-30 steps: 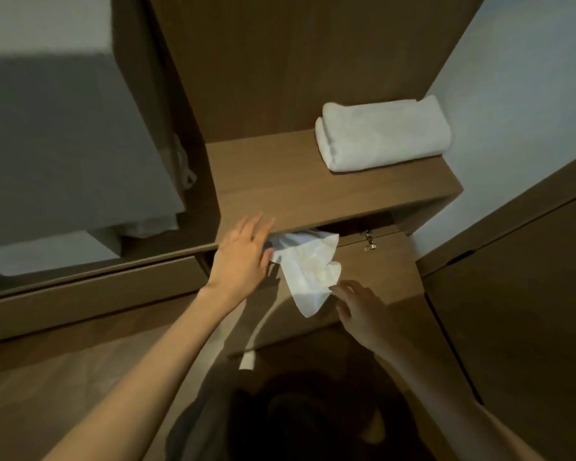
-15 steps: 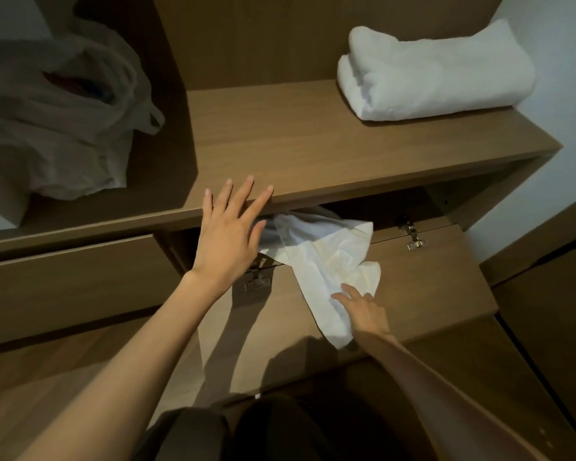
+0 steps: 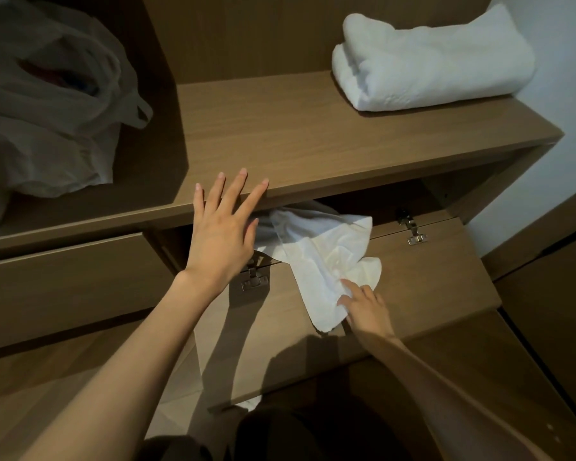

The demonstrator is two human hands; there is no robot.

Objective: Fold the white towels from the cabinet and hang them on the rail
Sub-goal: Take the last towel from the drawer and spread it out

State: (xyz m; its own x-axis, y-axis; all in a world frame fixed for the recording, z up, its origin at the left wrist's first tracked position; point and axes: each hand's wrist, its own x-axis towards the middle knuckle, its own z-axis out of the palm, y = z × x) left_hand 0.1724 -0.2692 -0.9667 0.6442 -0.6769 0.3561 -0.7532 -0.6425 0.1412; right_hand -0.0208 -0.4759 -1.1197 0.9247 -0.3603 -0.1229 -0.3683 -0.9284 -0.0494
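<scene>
Towel (image 3: 323, 257) spills over flap (image 3: 429, 277); left hand (image 3: 223, 234) lies flat, released, on shelf (image 3: 313, 144). Right hand (image 3: 363, 304) touches towel; we cannot confirm grasp.

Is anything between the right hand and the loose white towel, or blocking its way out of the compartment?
Nothing visible. The right hand touches the loose white towel on the dropped door. The left hand rests on the shelf edge beside it, not across its path.

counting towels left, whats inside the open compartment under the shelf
A crumpled white towel spills out over the dropped door, right hand touching it. The shelf and left hand hide the dark interior behind.
</scene>
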